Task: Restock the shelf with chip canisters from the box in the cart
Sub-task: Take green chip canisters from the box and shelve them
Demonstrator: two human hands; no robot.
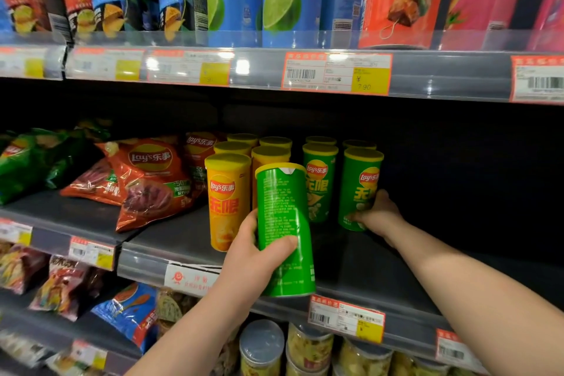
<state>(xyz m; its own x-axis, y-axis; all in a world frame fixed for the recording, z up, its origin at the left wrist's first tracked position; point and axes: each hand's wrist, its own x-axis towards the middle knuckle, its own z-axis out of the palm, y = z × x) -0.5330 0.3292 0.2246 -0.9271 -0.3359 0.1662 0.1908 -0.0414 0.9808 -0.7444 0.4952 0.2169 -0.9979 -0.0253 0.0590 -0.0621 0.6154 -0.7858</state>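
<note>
The left hand point(253, 256) grips an upright green canister point(283, 223) at the shelf's point(366, 265) front edge, before the green rows; the right hand point(378, 214) grips the rightmost standing canister point(360, 186).

The left hand point(256, 256) is gripping a green canister point(283, 229) low on its side, holding it nearly upright over the front edge of the middle shelf point(366, 268), its printed back facing the camera. The right hand point(380, 217) is reaching further in and holding the base of a second green canister point(360, 189), which is standing on the shelf. A third green one point(319, 181) is standing just left of it, and yellow canisters point(227, 201) are lining up beside that. Red chip bags point(152, 180) are lying to the left.
</note>
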